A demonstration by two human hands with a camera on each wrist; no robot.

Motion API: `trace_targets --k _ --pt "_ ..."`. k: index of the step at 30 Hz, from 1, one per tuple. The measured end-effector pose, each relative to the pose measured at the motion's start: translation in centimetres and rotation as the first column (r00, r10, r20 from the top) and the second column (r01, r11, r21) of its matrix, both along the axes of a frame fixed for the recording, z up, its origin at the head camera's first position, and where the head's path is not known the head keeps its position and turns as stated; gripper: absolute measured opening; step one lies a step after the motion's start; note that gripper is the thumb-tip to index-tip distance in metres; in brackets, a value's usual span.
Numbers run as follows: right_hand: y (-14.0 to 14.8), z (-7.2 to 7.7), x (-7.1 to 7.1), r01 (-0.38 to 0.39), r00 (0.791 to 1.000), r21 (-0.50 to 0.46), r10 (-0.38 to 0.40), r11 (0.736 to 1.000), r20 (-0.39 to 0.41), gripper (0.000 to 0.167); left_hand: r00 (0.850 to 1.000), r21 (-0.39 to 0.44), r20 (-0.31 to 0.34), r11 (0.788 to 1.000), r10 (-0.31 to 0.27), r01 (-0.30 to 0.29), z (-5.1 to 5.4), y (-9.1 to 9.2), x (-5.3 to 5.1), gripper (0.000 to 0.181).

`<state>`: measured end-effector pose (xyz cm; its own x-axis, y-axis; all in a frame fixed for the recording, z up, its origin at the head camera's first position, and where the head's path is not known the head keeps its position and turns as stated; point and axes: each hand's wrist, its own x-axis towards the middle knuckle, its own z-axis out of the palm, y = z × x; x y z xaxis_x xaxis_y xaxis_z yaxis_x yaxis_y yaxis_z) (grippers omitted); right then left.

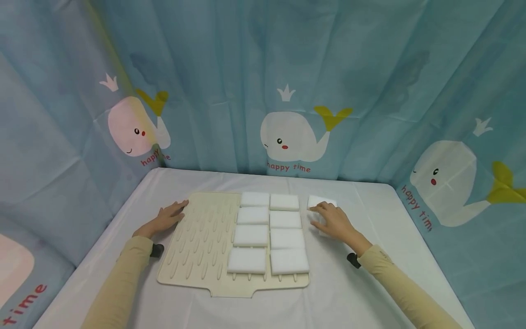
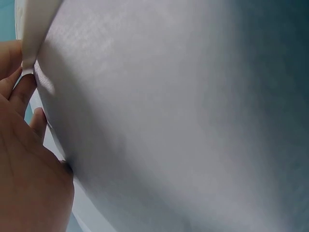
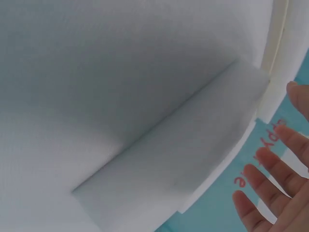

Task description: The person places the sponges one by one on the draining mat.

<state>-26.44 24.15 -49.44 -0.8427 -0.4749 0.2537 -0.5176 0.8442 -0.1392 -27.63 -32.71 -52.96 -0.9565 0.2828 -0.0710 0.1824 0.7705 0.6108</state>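
A cream ridged board lies flat on the white table. Several white sponge-like blocks sit in two columns over its right half. My left hand rests at the board's left edge, fingertips touching the rim; the left wrist view shows these fingers close against the edge. Beyond the board's right side, my right hand is over another white block and partly hides what lies beneath it. In the right wrist view its fingers are spread and hold nothing, apart from a white block.
A pale blue curtain with printed whales surrounds the table on the back and sides. The white tablecloth extends right of the blocks. A short tab juts from the board's near edge.
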Motion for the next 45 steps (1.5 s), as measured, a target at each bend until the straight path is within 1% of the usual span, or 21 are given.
trace_targets --k 6,13,21,25,31,33,35,39,41,45 --pt "0.9 -0.4 -1.1 0.03 1.0 -0.005 -0.03 1.0 0.001 0.042 1.0 0.008 -0.006 1.0 -0.015 0.015 0.0 0.0 0.0 0.058" --pt "1.9 -0.7 -2.0 0.072 0.997 0.004 -0.073 0.997 0.037 0.044 0.999 0.006 -0.024 1.0 -0.029 0.029 0.0 0.0 0.0 0.056" --pt "2.9 -0.8 -2.8 0.066 0.996 0.019 -0.067 0.998 0.054 0.048 0.999 0.009 -0.02 0.999 -0.037 0.038 -0.1 0.1 0.1 0.056" --pt "3.4 -0.7 -3.1 0.076 0.994 0.027 -0.078 0.997 0.081 0.048 0.999 -0.002 -0.021 0.999 -0.036 0.036 -0.1 0.1 0.1 0.056" --pt "4.0 -0.8 -3.6 0.11 0.981 0.02 -0.112 0.994 0.159 0.053 0.999 0.003 -0.022 0.999 -0.036 0.036 0.2 0.2 0.2 0.056" --pt "4.1 -0.9 -3.7 0.11 0.979 0.028 -0.113 0.994 0.168 0.054 0.999 0.002 -0.022 0.999 -0.035 0.035 0.2 0.2 0.2 0.055" --pt "4.1 -0.9 -3.7 0.109 0.979 0.03 -0.113 0.994 0.169 0.054 0.999 -0.002 -0.023 0.999 -0.036 0.036 0.2 0.2 0.2 0.055" --pt "4.0 -1.0 -3.9 0.103 0.984 0.033 -0.107 0.994 0.142 0.052 0.999 -0.007 -0.025 0.999 -0.035 0.035 0.0 0.0 0.1 0.055" --pt "3.9 -0.9 -4.0 0.108 0.985 0.036 -0.112 0.994 0.129 0.052 0.999 -0.006 -0.025 0.999 -0.036 0.036 -0.1 0.0 0.1 0.055" --pt "3.9 -0.8 -4.3 0.126 0.984 0.026 -0.129 0.992 0.127 0.053 0.999 -0.002 -0.028 0.999 -0.04 0.04 0.0 -0.1 0.0 0.055"
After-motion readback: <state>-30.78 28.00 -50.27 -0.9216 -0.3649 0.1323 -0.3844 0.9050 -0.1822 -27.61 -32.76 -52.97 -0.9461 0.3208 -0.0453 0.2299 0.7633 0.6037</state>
